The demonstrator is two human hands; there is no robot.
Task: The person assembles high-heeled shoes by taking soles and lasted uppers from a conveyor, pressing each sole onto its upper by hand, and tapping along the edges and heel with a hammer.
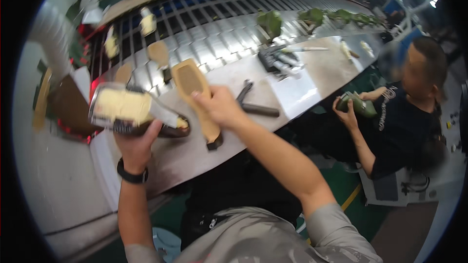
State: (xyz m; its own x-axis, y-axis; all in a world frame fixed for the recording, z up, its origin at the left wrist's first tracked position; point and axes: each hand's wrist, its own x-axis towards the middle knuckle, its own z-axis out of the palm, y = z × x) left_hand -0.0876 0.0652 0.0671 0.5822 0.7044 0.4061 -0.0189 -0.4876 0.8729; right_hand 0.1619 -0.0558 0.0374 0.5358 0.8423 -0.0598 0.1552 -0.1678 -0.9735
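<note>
My left hand (136,143), with a black band on its wrist, grips a lasted shoe (122,107) held bottom up. Its broad forepart is cream, the narrow waist whitish, and the heel end brown. Beside it, my right hand (217,104) is closed around a tan shoe sole (187,80) with a dark heel tip pointing toward me. Shoe and sole are close together over the worktable (195,160). Just right of my right hand lies what looks like a hammer (261,110) with a dark handle.
Beyond the table runs a slatted metal conveyor (214,34), bearing a loose tan sole (158,53), cream-bottomed shoes (147,22) and green shoes (270,22). A dark tray of tools (278,61) stands right. A co-worker (404,112) there holds a green shoe (358,104). White ducts (48,39) hang left.
</note>
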